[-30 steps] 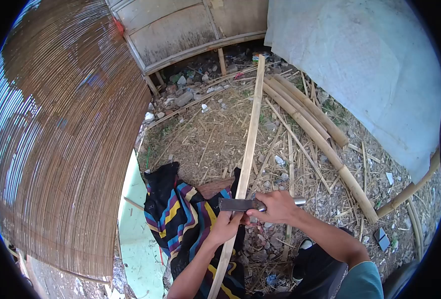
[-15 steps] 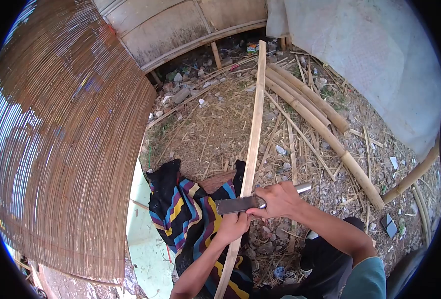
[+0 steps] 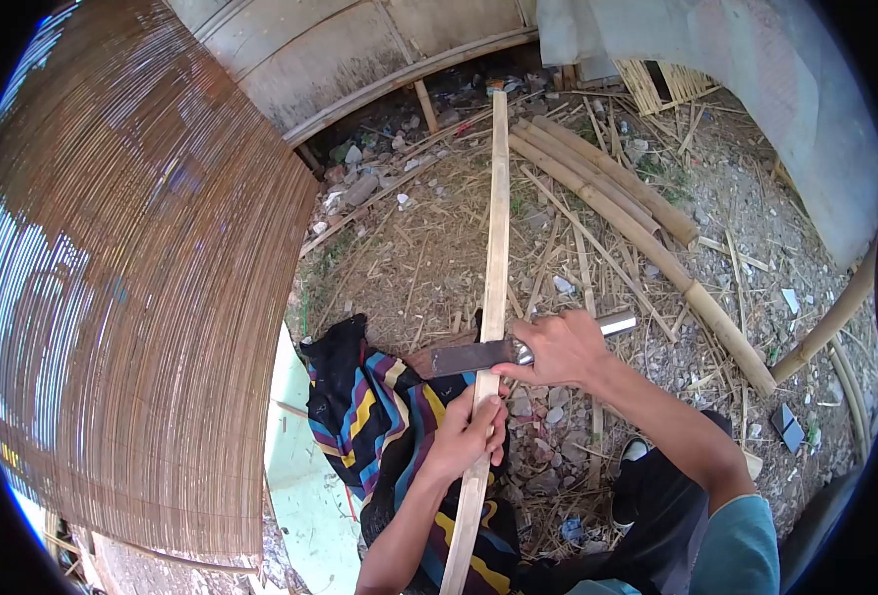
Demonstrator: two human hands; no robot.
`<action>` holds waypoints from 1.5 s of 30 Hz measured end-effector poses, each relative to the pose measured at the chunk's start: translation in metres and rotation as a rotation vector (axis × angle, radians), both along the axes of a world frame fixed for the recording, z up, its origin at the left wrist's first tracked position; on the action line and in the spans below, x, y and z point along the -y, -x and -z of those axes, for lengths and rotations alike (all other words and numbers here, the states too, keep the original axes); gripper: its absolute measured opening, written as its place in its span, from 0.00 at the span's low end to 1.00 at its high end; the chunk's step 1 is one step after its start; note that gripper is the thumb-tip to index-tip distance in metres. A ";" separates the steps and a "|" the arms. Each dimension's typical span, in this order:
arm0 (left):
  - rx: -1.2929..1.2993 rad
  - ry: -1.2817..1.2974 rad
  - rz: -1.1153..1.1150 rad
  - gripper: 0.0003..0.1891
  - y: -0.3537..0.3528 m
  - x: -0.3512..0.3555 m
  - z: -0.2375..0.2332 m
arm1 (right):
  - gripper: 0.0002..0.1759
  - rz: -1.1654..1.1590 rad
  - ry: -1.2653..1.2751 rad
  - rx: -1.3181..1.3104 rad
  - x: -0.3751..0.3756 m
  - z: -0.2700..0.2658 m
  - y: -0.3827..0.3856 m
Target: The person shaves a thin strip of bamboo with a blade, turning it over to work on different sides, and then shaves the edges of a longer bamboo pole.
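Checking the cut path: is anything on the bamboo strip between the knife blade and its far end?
Nothing visible. The knife in the right hand lies across the bamboo strip, whose top runs bare to the far end. The left hand grips the strip on the near side of the blade.

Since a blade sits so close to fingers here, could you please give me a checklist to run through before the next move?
1. Left hand grip on the bamboo strip: closed around it, ok.
2. Right hand grip on the knife: shut on the handle, ok.
3. Blade placement: it lies across the strip; how deep it bites, cannot tell.
4. Left hand clear of the blade: it sits close below it, probably not ok.
5. Striped cloth under the strip: in place, ok.
6. Strip's far end: it reaches the rubble by the wall; braced or free, cannot tell.
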State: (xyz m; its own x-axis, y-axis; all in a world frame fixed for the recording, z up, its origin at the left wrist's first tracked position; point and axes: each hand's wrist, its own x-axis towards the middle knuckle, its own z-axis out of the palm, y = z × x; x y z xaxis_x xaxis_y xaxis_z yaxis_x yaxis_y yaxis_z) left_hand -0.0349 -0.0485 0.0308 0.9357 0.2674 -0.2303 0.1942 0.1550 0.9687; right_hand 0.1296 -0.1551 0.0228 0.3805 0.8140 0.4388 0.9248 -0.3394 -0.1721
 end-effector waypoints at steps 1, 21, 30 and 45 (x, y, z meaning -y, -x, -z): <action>-0.049 0.058 0.008 0.08 0.000 0.001 0.000 | 0.38 -0.001 0.040 0.015 0.002 0.000 -0.003; -0.152 -0.143 0.055 0.07 0.005 0.002 0.023 | 0.41 -0.054 0.023 -0.094 0.007 0.006 0.012; -0.092 -0.145 0.003 0.06 0.009 0.019 0.012 | 0.40 -0.034 -0.059 -0.088 0.012 0.011 -0.004; -0.028 -0.372 0.123 0.06 0.016 0.022 0.021 | 0.42 0.175 0.093 -0.176 0.039 -0.010 -0.031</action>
